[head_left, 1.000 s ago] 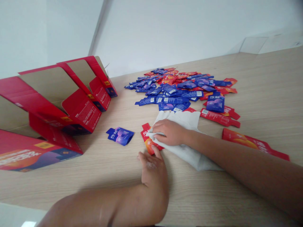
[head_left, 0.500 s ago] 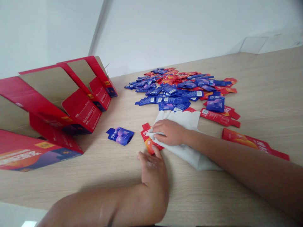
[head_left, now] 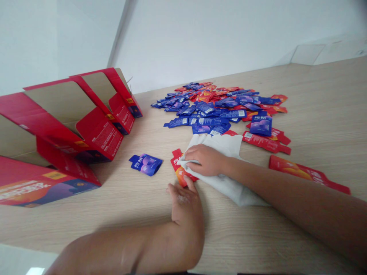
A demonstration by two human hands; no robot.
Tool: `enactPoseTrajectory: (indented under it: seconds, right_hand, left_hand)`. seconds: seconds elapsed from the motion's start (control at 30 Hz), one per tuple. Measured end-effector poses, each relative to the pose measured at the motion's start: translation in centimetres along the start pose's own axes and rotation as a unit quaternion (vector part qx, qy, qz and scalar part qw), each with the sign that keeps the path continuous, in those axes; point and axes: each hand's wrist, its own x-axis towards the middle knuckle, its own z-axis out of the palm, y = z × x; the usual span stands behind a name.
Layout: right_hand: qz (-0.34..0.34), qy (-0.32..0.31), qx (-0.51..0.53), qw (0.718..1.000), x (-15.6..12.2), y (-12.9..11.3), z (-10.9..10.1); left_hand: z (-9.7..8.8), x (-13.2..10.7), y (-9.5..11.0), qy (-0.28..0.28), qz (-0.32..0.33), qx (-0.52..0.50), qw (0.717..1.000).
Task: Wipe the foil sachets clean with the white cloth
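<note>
A red pouch with orange fruit print (head_left: pixel 178 168) lies flat on the table, its right part hidden under a white cloth. My right hand (head_left: pixel 205 158) has its fingers closed on the white cloth (head_left: pixel 229 147) and presses it against the pouch. At the pouch's near edge, my left hand (head_left: pixel 185 198) holds it down, one finger on its corner and the others bent to the left. To the left lies a single blue pouch (head_left: pixel 146 164), apart from both hands.
Red cartons (head_left: pixel 100 133) stand with flaps raised along the left side. A heap of blue and red pouches (head_left: pixel 212 109) spreads toward the wall. Another red pouch (head_left: pixel 304 173) lies at the right, beyond my right forearm. The wooden table (head_left: pixel 137 206) runs up to the wall.
</note>
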Motion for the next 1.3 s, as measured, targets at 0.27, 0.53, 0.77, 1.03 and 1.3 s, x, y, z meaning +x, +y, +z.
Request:
enactPoseTrajectory:
  seconds: [0.27,0.53,0.77,1.03,1.3]
  right_hand:
    - [-0.001,0.001,-0.005,1.0,-0.01,-0.01,0.01]
    - [-0.001,0.002,-0.005,1.0,-0.03,-0.03,-0.01]
    - [0.002,-0.001,-0.005,1.0,-0.06,-0.06,-0.11]
    - [0.006,-0.004,0.0,1.0,0.0,-0.05,-0.09]
    - [0.001,-0.003,-0.002,1.0,0.03,-0.13,-0.15]
  left_hand:
    - [-0.09,-0.06,-0.03,-0.003,-0.003,-0.004,1.0]
    - [-0.18,-0.07,-0.1,0.0,-0.005,-0.028,1.0]
    - [0.03,-0.12,-0.02,0.028,-0.007,-0.019,0.999]
    - [-0.13,-0.2,-0.14,0.02,-0.011,-0.023,0.999]
    - [0.22,-0.3,-0.01,0.044,-0.01,-0.002,0.999]
